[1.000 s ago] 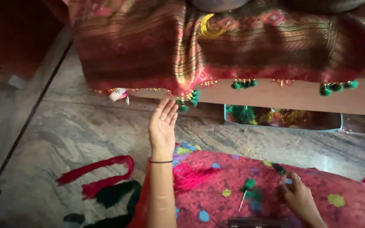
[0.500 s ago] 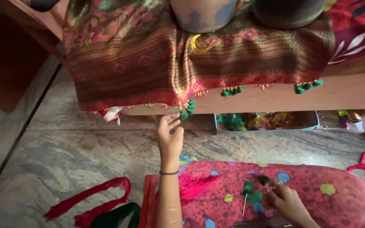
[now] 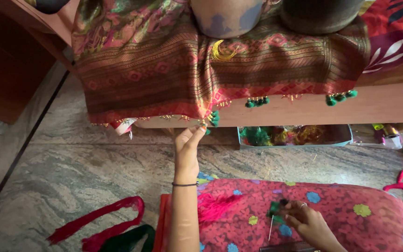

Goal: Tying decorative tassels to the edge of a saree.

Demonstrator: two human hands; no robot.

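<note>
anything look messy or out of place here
Yes: red and dark green fabric strips lie loose on the stone floor, and the sari border bunches where the left hand pinches its tassel edge.

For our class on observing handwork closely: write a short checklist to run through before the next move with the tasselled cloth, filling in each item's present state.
1. Left hand reaches the hanging edge of the maroon patterned woven cloth: ok.
2. Fingertips at the green thread tassel on the cloth corner: ok; firm grip: cannot tell.
3. Right hand holds green thread tuft over the pink floral cushion: ok.
4. Thin needle in sight: ok.
5. Pale blue tray of coloured threads nearby: ok.
</note>
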